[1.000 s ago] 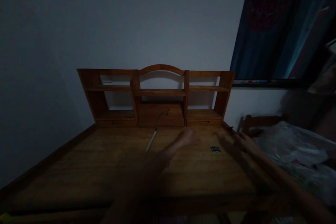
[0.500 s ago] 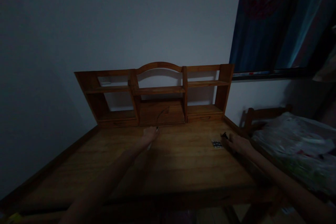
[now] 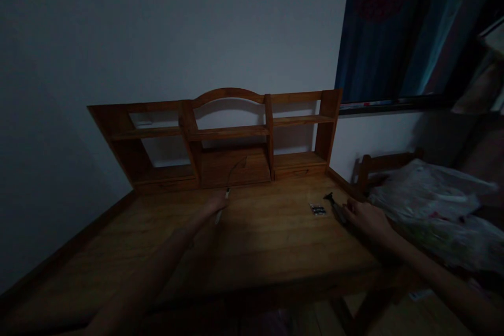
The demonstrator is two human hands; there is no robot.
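Observation:
My left hand point(image 3: 217, 202) is closed around a thin pale stick-like object point(image 3: 218, 217) over the middle of the desk. A fine dark curved line point(image 3: 236, 165) runs up from near its tip; whether it is joined to the object I cannot tell. On the right, a dark razor point(image 3: 336, 209) lies on the desktop, head towards the back. My right hand point(image 3: 366, 216) is just right of its handle, fingers loosely bent and slightly apart. Left of the razor lies a small flat pack with black pieces point(image 3: 317, 209).
A wooden shelf unit point(image 3: 228, 133) stands along the back of the wooden desk point(image 3: 252, 252), against a pale wall. Beyond the desk's right edge are clear plastic bags point(image 3: 429, 189) by a wooden bed or chair rail point(image 3: 389, 161). Dark curtains point(image 3: 389, 31) hang above.
My right hand has let go of the razor and moved right, leaving it beside the pack. My left hand still holds the pale object. The view has shifted slightly right.

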